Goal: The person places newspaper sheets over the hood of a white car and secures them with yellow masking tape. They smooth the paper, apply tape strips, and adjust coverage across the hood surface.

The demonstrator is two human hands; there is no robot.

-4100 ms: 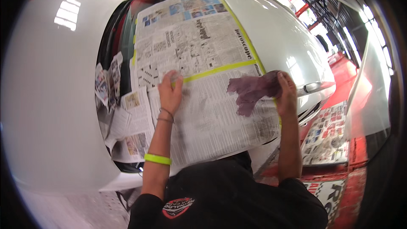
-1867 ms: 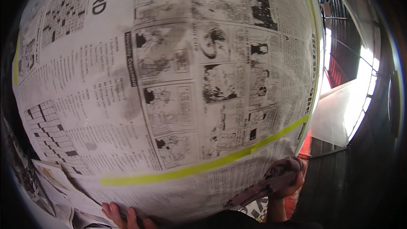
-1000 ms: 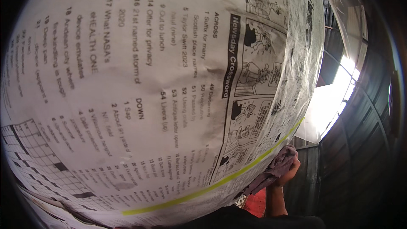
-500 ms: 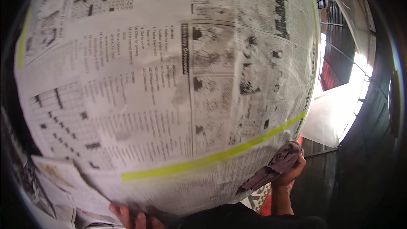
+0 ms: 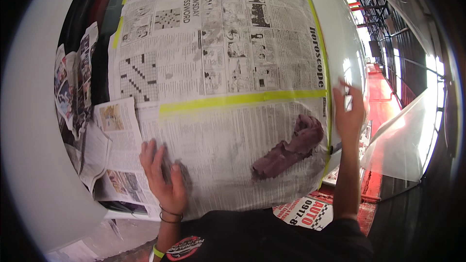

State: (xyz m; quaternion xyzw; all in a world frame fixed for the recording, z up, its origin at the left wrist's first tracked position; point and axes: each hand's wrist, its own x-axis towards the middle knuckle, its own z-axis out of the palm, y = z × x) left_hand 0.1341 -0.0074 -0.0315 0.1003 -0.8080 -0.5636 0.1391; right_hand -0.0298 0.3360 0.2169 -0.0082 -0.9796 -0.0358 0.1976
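Sheets of newspaper point(image 5: 233, 121) cover a broad curved white surface, joined by a strip of yellow-green masking tape point(image 5: 242, 101). On the lower right of the paper lies a crumpled purple-brown cloth point(image 5: 289, 150), with neither hand on it. My left hand point(image 5: 167, 177) rests on the newspaper at the lower left, fingers spread, near a loose overlapping sheet. Beyond the paper's right edge is my right hand point(image 5: 350, 111), over the bare white panel. Its fingers are apart and hold nothing; whether they touch the panel I cannot tell.
Bunched newspaper point(image 5: 77, 87) sits along the dark gap at the left, beside a large white panel point(image 5: 34, 116). Translucent plastic sheeting point(image 5: 403, 138) hangs at the right. A printed sign point(image 5: 306, 213) and a red surface point(image 5: 381, 97) lie lower down.
My right hand has let go of the cloth, which now lies on the newspaper, and has moved right past the taped edge. The view has pulled back, showing more of the surface.
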